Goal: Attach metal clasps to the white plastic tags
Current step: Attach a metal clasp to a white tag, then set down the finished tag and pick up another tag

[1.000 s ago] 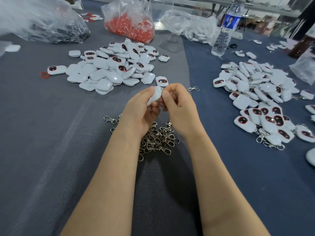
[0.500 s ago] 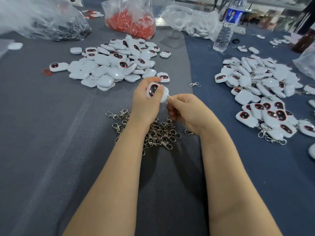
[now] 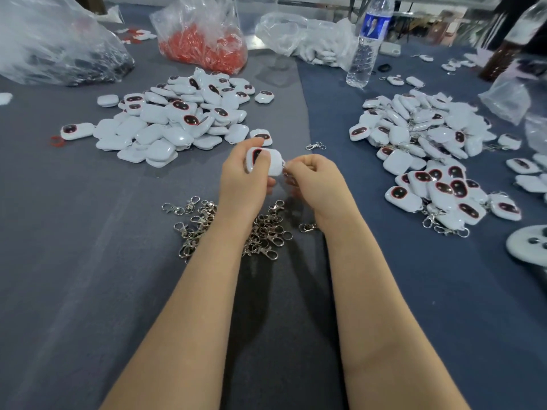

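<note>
On the grey cloth-covered counter point(image 3: 88, 261), a heap of bare white rounded plastic tags point(image 3: 165, 125) with dark, red-rimmed windows lies at the left, likely stock awaiting clasps. Nearer, under the wrists, loose silver metal clasps point(image 3: 263, 232) sit within easy reach. The left hand point(image 3: 245, 179) grips one white tag point(image 3: 270, 165), its corner turned toward the right hand point(image 3: 313, 179), whose curled fingers pinch a clasp point(image 3: 286, 170), mostly hidden, against that corner. Finished tags point(image 3: 429, 161) pile up at the right.

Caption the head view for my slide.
Left hand holds a white tag while right hand fits a metal clasp above the clasp pile.
</note>
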